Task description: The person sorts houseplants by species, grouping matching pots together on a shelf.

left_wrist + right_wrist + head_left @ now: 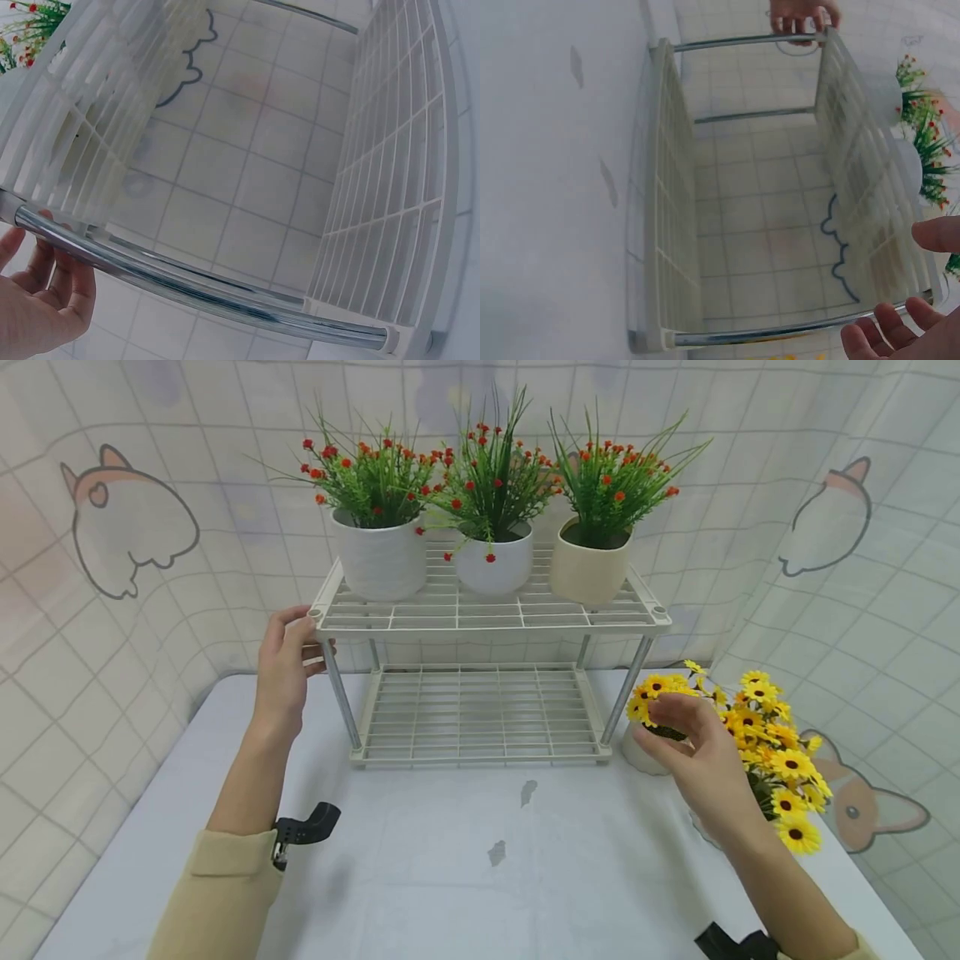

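Observation:
A white two-tier rack (pixel 487 632) with metal posts stands on the table. My left hand (pixel 283 668) holds its upper left corner, fingers around the top of the front post (pixel 202 289). On the top shelf stand a ribbed white pot (pixel 378 560), a smooth white pot (pixel 493 565) and a cream pot (pixel 590 570), each with grassy red flowers. My right hand (pixel 705 764) is at the right, its fingers curved and apart with nothing between them. It overlaps a small pot (pixel 641 752) of yellow flowers in the head view. The right wrist view shows its fingers near the right front post (pixel 780 330).
More yellow flowers (pixel 780 760) stand at the right behind my right forearm, their pot mostly hidden. The lower shelf (pixel 480 763) rests on the white tabletop (pixel 420 877). A tiled curtain (pixel 247 527) with cartoon animals surrounds the table's back and sides.

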The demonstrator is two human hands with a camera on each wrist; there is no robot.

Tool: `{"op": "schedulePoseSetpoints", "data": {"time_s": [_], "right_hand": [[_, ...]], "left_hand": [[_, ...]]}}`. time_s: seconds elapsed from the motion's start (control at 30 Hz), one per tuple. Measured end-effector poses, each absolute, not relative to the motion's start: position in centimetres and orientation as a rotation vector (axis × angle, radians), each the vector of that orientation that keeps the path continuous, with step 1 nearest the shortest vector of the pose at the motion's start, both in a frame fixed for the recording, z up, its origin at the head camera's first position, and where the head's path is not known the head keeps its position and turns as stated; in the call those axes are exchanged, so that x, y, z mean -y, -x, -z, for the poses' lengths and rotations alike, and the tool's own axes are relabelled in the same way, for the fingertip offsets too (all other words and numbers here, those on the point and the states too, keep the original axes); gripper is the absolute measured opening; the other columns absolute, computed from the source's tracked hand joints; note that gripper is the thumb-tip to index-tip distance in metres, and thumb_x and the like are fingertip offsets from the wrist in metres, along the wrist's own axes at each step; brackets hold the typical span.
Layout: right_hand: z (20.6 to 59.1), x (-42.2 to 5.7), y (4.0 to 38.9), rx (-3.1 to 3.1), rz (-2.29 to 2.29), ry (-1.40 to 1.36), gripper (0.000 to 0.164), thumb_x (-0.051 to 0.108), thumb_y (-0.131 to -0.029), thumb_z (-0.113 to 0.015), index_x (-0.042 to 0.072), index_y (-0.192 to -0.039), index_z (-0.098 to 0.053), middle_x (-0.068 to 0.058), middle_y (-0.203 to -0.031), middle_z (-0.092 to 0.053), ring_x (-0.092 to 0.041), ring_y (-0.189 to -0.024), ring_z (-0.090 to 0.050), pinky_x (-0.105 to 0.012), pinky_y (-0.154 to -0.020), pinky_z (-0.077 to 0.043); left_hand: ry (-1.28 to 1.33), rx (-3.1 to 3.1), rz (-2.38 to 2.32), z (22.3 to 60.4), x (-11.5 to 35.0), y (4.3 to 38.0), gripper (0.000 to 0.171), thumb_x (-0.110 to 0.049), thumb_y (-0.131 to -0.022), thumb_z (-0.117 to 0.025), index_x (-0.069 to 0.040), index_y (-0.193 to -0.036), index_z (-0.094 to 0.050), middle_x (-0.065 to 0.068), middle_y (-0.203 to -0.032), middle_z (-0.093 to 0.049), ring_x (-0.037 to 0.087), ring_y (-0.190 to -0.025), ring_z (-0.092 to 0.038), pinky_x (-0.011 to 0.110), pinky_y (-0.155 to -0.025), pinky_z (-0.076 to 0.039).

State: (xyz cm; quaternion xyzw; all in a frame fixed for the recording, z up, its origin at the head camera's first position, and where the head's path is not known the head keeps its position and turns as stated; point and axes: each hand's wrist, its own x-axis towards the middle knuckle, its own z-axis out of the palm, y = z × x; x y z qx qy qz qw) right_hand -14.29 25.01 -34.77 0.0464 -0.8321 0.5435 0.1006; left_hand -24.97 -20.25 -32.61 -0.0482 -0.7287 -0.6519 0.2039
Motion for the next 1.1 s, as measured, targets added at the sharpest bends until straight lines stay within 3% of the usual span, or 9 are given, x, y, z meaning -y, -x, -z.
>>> {"op": "schedulePoseSetpoints", "data": {"time_s": [0.23, 0.5, 0.77, 1.1], "right_hand": [[37.6, -25.6, 13.0, 2.461, -1.644, -0.042, 0.058, 0.029, -0.102, -0.067, -0.001, -0.144, -0.040, -0.010, -0.139, -0.050, -0.017, -0.126, -0.048, -0.012, -0.092, -0.044], [39.9, -26.2, 12.3, 2.434, -1.693, 0.193, 0.060, 0.028, -0.103, -0.066, 0.000, -0.148, -0.037, -0.011, -0.142, -0.046, -0.016, -0.125, -0.046, -0.009, -0.087, -0.044], [41.4, -27.4, 11.2, 2.385, -1.667, 0.453, 0.056, 0.027, -0.103, -0.066, 0.005, -0.147, -0.039, -0.007, -0.137, -0.049, -0.005, -0.114, -0.048, -0.010, -0.083, -0.046], [43.0, -28.3, 10.5, 2.379, -1.658, 0.696, 0.059, 0.030, -0.102, -0.067, 0.001, -0.146, -0.040, -0.009, -0.132, -0.050, -0.011, -0.106, -0.050, -0.014, -0.077, -0.050]], "left_hand": [[0.133, 2.051, 1.786, 32.6, 20.3, 24.9, 0.041, -0.036, -0.110, -0.039, -0.015, -0.144, -0.048, 0.001, -0.114, -0.060, 0.020, -0.103, -0.058, 0.033, -0.088, -0.045], [0.138, 2.038, 1.794, 32.7, 20.2, 25.0, 0.040, -0.036, -0.110, -0.039, -0.015, -0.144, -0.048, 0.002, -0.114, -0.060, 0.020, -0.103, -0.058, 0.033, -0.089, -0.045], [0.145, 2.043, 1.786, 32.9, 20.1, 25.1, 0.040, -0.036, -0.111, -0.039, -0.016, -0.143, -0.048, 0.001, -0.113, -0.060, 0.019, -0.102, -0.058, 0.032, -0.089, -0.045], [0.142, 2.043, 1.795, 32.7, 20.2, 25.0, 0.040, -0.037, -0.110, -0.040, -0.016, -0.143, -0.048, 0.000, -0.114, -0.060, 0.018, -0.103, -0.058, 0.033, -0.089, -0.045]]}}
